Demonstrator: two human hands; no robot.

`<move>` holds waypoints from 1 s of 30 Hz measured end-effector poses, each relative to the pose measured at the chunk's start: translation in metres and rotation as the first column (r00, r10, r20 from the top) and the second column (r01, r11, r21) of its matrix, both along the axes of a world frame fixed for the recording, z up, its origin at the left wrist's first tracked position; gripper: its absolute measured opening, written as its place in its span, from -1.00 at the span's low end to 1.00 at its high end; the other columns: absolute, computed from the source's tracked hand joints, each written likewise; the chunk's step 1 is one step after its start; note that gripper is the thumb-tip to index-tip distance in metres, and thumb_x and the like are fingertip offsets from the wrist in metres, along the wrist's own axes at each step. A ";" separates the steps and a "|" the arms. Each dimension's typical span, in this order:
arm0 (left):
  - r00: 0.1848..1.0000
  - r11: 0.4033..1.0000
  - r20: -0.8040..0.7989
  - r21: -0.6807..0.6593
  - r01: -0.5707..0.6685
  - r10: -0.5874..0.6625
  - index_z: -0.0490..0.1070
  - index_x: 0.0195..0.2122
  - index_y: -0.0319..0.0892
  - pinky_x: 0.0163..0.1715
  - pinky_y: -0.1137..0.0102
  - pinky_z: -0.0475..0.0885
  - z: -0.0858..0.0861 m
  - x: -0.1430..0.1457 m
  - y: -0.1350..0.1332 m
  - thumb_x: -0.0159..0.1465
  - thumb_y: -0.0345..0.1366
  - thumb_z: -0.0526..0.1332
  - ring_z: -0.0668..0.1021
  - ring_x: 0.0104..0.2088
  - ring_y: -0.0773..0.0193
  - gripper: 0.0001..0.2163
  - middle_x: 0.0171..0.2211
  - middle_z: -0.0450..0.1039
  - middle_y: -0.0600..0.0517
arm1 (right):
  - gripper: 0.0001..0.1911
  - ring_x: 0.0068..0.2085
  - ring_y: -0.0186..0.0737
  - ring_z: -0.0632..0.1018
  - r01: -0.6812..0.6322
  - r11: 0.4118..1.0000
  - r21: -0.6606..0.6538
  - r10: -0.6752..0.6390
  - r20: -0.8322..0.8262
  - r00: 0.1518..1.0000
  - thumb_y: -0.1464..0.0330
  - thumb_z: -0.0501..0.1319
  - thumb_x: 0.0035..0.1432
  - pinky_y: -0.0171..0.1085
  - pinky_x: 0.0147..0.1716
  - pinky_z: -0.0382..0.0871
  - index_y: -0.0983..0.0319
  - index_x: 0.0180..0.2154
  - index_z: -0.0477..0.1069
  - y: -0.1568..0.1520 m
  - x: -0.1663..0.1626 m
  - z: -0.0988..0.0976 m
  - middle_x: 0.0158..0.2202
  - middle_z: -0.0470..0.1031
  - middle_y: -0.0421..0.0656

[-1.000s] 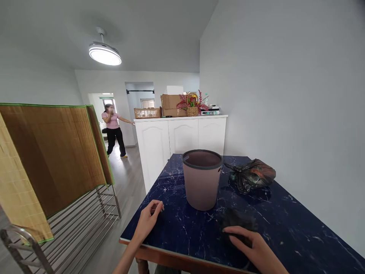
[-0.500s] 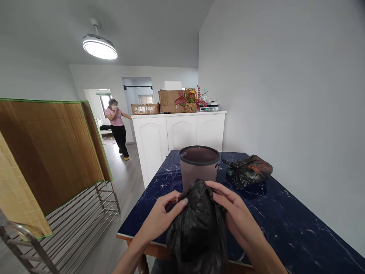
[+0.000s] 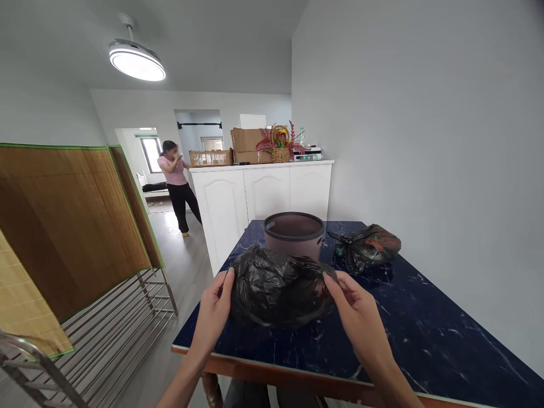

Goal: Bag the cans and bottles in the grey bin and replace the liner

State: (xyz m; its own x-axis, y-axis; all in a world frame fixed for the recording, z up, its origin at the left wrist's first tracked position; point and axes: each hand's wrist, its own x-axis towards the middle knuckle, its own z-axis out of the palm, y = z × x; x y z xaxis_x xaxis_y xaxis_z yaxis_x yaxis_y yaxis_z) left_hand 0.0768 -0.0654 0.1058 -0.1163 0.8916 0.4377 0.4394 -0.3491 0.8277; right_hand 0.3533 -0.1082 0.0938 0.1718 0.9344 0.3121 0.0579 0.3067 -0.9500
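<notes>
Both my hands hold a crumpled black plastic bag (image 3: 276, 286) stretched between them above the near end of the dark blue marble-patterned table (image 3: 425, 334). My left hand (image 3: 215, 309) grips its left edge and my right hand (image 3: 352, 309) pinches its right edge. Just behind the bag stands a pinkish-brown bin (image 3: 294, 233) with a dark rim, open and upright. A filled, knotted black bag (image 3: 368, 246) lies on the table to the bin's right.
A grey wall runs along the table's right side. A white cabinet (image 3: 263, 198) with boxes and a flower basket stands behind. A metal rack with a bamboo mat (image 3: 76, 221) is at left. Another person (image 3: 176, 187) stands in the far hallway.
My right hand picked the black bag up off the table, my left hand joined it, and the two hands have pulled the bag apart sideways in front of the bin.
</notes>
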 end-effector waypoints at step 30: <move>0.713 0.978 -0.686 0.209 0.001 0.146 0.51 0.01 -0.09 -0.14 0.23 0.46 0.048 -0.009 0.016 0.02 -0.57 0.10 0.59 -0.10 0.04 -0.47 -0.11 0.51 -0.04 | -0.81 -0.53 -0.33 0.41 0.001 0.942 0.337 -0.199 0.554 0.809 0.37 0.18 0.39 -0.38 -0.49 0.35 0.03 -0.01 0.44 -0.073 0.017 0.039 -0.49 0.30 -0.36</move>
